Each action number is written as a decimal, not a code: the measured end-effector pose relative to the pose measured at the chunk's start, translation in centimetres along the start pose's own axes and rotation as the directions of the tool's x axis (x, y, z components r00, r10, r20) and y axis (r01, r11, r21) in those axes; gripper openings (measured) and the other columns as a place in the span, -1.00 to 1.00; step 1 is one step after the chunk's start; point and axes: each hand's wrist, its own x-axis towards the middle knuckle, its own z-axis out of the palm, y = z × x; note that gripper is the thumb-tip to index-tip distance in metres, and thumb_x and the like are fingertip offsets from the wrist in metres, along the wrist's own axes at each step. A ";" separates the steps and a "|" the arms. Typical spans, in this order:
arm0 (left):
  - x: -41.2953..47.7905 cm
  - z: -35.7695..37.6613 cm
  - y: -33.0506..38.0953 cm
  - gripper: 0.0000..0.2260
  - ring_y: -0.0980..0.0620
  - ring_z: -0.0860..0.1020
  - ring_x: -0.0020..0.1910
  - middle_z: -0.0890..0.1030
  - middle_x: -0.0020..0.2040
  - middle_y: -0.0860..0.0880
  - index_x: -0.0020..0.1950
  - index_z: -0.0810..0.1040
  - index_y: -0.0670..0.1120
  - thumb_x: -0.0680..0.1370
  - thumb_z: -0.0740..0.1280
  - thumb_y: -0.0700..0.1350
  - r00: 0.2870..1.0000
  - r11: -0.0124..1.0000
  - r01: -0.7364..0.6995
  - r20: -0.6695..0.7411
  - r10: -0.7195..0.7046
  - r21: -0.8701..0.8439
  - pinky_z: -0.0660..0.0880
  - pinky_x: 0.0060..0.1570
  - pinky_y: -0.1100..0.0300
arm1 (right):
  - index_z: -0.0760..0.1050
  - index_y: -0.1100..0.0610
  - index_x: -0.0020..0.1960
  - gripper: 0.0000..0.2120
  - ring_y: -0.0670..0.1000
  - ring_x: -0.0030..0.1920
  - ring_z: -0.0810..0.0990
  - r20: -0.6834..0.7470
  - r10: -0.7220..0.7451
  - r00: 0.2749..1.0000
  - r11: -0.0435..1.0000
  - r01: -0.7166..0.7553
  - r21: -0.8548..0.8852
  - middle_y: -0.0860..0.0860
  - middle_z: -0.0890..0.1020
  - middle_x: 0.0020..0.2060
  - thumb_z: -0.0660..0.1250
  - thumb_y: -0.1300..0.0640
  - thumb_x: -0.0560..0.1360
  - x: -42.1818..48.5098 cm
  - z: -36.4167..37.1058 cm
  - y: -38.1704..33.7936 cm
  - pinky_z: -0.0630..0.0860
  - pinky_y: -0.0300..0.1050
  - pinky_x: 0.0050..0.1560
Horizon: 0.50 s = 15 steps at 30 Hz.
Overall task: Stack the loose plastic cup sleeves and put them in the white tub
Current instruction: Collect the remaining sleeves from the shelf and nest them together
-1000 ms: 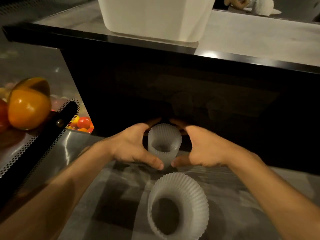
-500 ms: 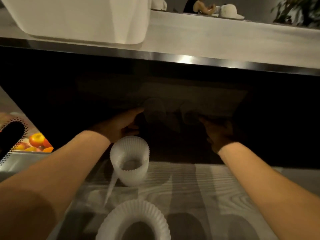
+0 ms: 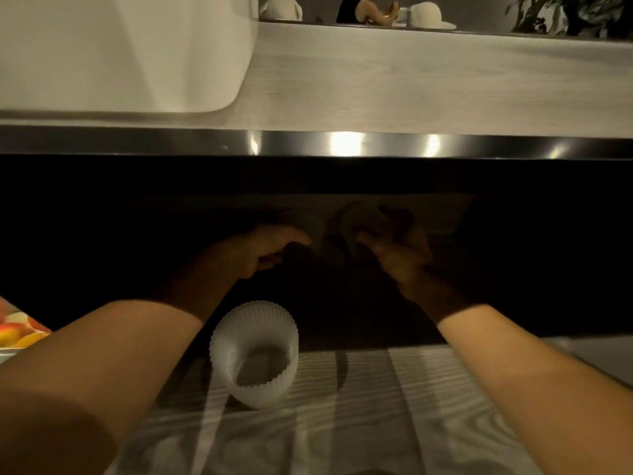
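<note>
spanning the full width, a pale wood-grain counter (image 3: 428, 80) filled the upper part of the view, with a dark panel (image 3: 102, 234) dropping from its front edge into deep shadow. the white tub (image 3: 120, 53) stood on this counter at the upper left, only its lower wall and rounded corner in frame. below the panel lay a lower surface (image 3: 376, 406) of striped grey wood grain. the left forearm (image 3: 102, 365) and right forearm (image 3: 531, 371) reached forward over it, well apart, into the shadow. the left hand (image 3: 263, 252) showed bent fingers and an extended thumb; whether it held anything could not be told. the right hand (image 3: 404, 265) was raised just beside a faint pale shape on the dark panel, and whether it gripped that shape could not be told. the two hands were apart. one ribbed plastic sleeve (image 3: 253, 354) stood on the lower surface between the forearms, just beside the left one, its scalloped mouth towards the camera and no hand on it. orange and red fruit (image 3: 17, 334) showed at the left edge. beyond the counter were a seated person (image 3: 370, 12) and a plant (image 3: 575, 12).
</note>
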 end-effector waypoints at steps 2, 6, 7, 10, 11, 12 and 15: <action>-0.1 -0.4 -0.4 -0.69 -0.03 0.52 0.17 0.55 0.12 -0.02 0.17 0.55 -0.01 0.48 0.52 -0.05 0.999 0.995 -0.048 0.014 0.047 0.090 0.45 0.16 0.10 | 0.49 0.15 0.33 -0.59 0.10 0.17 0.62 0.040 -0.048 0.998 0.998 0.049 -0.031 0.12 0.62 0.14 0.47 0.27 0.51 -0.3 -0.7 -0.1 0.60 0.03 0.23; -0.9 -2.0 -1.3 -0.29 -0.03 0.56 0.18 0.58 0.24 -0.04 0.33 0.53 0.00 0.21 0.64 -0.04 0.954 0.906 -0.290 0.012 0.301 0.307 0.51 0.15 0.08 | 0.62 0.01 0.16 -0.57 0.01 0.11 0.67 0.096 -0.057 0.994 0.998 0.057 0.008 -0.01 0.69 0.05 0.60 0.03 0.32 -1.2 -1.8 -0.9 0.57 0.01 0.27; -1.3 -2.4 -1.6 -0.30 -0.06 0.55 0.22 0.56 0.28 -0.07 0.39 0.49 -0.02 0.28 0.63 -0.18 0.939 0.894 -0.334 0.019 0.344 0.297 0.51 0.18 0.05 | 0.59 -0.03 0.13 -0.65 -0.05 0.09 0.66 0.132 -0.100 0.986 0.994 0.105 -0.026 -0.07 0.68 0.02 0.58 0.09 0.38 -1.4 -2.0 -1.2 0.57 -0.11 0.24; -2.7 -3.2 -1.9 -0.31 -0.16 0.54 0.29 0.53 0.32 -0.18 0.47 0.41 -0.16 0.39 0.48 -0.50 0.876 0.830 -0.470 0.048 0.479 0.299 0.55 0.22 0.02 | 0.49 -0.02 0.18 -0.65 -0.08 0.13 0.57 0.275 -0.177 0.945 0.947 0.239 -0.212 -0.11 0.58 0.06 0.46 0.29 0.50 -2.7 -2.4 -2.8 0.48 -0.30 0.16; -3.4 -3.1 -1.5 -0.32 -0.16 0.55 0.26 0.54 0.30 -0.19 0.48 0.39 -0.21 0.40 0.45 -0.54 0.851 0.800 -0.514 0.072 0.519 0.309 0.58 0.14 0.13 | 0.48 0.01 0.21 -0.64 -0.11 0.12 0.54 0.320 -0.180 0.930 0.929 0.268 -0.256 -0.10 0.56 0.07 0.45 0.29 0.51 -3.2 -2.3 -3.4 0.46 -0.38 0.11; -3.9 -3.0 -1.1 -0.37 -0.13 0.57 0.17 0.56 0.22 -0.18 0.47 0.38 -0.26 0.43 0.41 -0.54 0.818 0.755 -0.560 0.086 0.568 0.341 0.58 -0.01 0.28 | 0.47 0.03 0.24 -0.62 -0.13 0.10 0.54 0.363 -0.189 0.912 0.912 0.300 -0.278 -0.09 0.55 0.08 0.45 0.29 0.51 -3.7 -2.1 -4.0 0.45 -0.46 0.04; -4.9 -3.0 -0.7 -0.53 0.09 0.60 -0.14 0.59 0.04 -0.10 0.49 0.40 -0.23 0.58 0.35 -0.34 0.772 0.704 -0.610 0.071 0.632 0.364 0.48 -0.23 0.41 | 0.43 0.10 0.37 -0.51 -0.21 0.12 0.57 0.432 -0.200 0.880 0.896 0.342 -0.282 -0.01 0.56 0.21 0.44 0.36 0.50 -4.4 -1.4 -4.4 0.49 -0.46 0.07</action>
